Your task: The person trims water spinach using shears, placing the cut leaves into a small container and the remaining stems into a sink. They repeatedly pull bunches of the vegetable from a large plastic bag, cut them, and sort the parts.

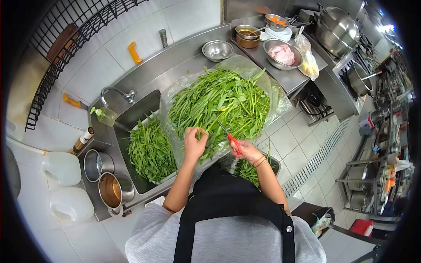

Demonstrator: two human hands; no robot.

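A large heap of long-leaved greens (237, 92) lies on a clear plastic bag (283, 98) in front of me. At its near edge my left hand (195, 142) is closed, fingers pinched on some stalks. My right hand (249, 153) grips scissors (234, 143) by their red handles, the blades pointing up-left into the heap. The blades look slightly apart, though the tips merge with the leaves. Cut greens (151, 151) fill part of the sink at left. Below my right wrist, more greens (247, 171) sit in a container, partly hidden by my arm.
A faucet (118, 94) and a soap bottle (105, 116) stand behind the sink (151, 101). Metal pots (116, 190) and plastic jugs (72, 204) are at left. A bowl of raw meat (282, 55) sits back right. A floor drain (318, 158) runs at right.
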